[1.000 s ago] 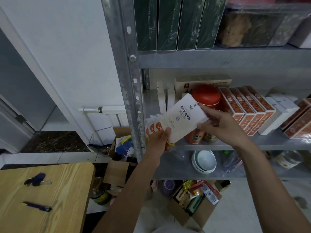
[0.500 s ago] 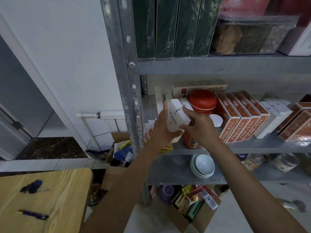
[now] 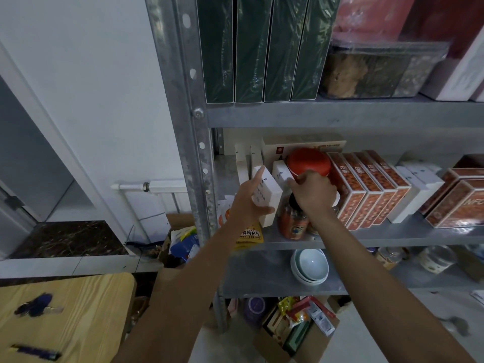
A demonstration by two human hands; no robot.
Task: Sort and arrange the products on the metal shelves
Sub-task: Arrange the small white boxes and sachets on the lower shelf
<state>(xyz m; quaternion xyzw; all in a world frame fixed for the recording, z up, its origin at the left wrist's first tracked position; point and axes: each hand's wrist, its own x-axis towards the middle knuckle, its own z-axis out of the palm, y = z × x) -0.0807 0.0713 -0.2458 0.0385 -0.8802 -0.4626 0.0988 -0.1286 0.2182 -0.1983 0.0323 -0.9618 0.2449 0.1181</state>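
1. The left hand (image 3: 246, 205) is holding a white cardboard box (image 3: 268, 195) at the left end of the middle grey metal shelf (image 3: 392, 239).
2. Its thumb is pressing under the front of the box, and its pointing finger is lying straight along the top left edge.
3. The box is tilting, with its near end lifted over a yellow paper packet (image 3: 251, 234) at the shelf's edge.
4. The right hand (image 3: 314, 195) is hanging just beside the box, with its fingers curled down.
5. I cannot tell if those fingers are gripping anything.
6. Their tips are sitting close to a second white box (image 3: 280, 172) and a round red tin (image 3: 309, 163).
7. An orange jar with a dark lid (image 3: 292, 224) is standing under the right hand.
8. A row of orange patterned boxes (image 3: 366, 189) is standing to the right of the tin.
9. Pale stacked bowls (image 3: 311, 265) are sitting on the shelf below.
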